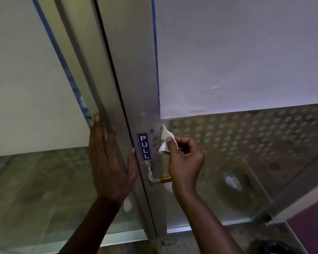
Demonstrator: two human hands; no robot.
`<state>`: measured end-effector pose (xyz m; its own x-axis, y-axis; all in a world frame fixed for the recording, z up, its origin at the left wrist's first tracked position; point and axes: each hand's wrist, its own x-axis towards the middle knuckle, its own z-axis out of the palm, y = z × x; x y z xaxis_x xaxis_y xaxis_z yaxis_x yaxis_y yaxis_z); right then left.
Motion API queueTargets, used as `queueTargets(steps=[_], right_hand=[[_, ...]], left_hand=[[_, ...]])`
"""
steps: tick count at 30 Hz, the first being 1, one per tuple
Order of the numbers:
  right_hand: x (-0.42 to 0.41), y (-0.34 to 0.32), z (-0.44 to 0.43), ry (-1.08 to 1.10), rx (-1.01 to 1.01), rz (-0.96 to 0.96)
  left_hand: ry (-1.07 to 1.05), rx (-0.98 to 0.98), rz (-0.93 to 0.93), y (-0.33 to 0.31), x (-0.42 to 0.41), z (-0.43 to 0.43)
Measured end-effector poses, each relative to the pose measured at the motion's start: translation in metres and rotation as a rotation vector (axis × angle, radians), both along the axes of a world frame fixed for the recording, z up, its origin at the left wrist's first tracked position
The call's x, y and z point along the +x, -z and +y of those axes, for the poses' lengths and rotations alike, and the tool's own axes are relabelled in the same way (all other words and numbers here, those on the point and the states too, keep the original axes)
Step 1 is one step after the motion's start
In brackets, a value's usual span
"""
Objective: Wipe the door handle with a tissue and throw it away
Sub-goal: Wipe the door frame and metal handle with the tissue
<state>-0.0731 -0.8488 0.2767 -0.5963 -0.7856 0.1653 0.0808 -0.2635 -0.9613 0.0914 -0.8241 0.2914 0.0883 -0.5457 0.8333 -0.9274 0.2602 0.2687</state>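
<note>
A metal door handle with a silver bend and a brass section juts from the aluminium door frame, just below a blue PULL sticker. My right hand pinches a small white tissue between thumb and fingers, held against the frame above the handle and right of the sticker. The wrist covers the handle's far end. My left hand lies flat with spread fingers on the adjoining frame left of the door gap.
Glass panels covered with white paper and blue tape edges fill the upper view. The lower glass has a dotted pattern. A purple surface lies at the lower right. A dark object sits at the bottom edge.
</note>
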Motion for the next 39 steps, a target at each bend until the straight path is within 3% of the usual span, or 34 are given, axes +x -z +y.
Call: queueTargets(steps=[11, 17, 23, 29, 36, 39], right_hand=[[0.027, -0.001, -0.026, 0.039, -0.190, 0.451], [0.028, 0.010, -0.028, 0.126, -0.215, 0.391], [0.032, 0.024, -0.023, 0.208, -0.297, 0.486], [0.033, -0.016, -0.038, 0.186, -0.428, 0.606], [0.036, 0.025, -0.021, 0.094, -0.181, 0.642], [0.032, 0.011, -0.022, 0.107, -0.196, 0.638]], left_hand=[[0.117, 0.037, -0.154, 0.026, 0.032, -0.041], [0.122, 0.013, -0.180, 0.042, 0.036, -0.061], [0.134, 0.007, -0.192, 0.050, 0.040, -0.070], [0.156, 0.001, -0.183, 0.051, 0.041, -0.073], [0.135, -0.008, -0.196, 0.050, 0.040, -0.072], [0.136, -0.013, -0.196, 0.049, 0.039, -0.071]])
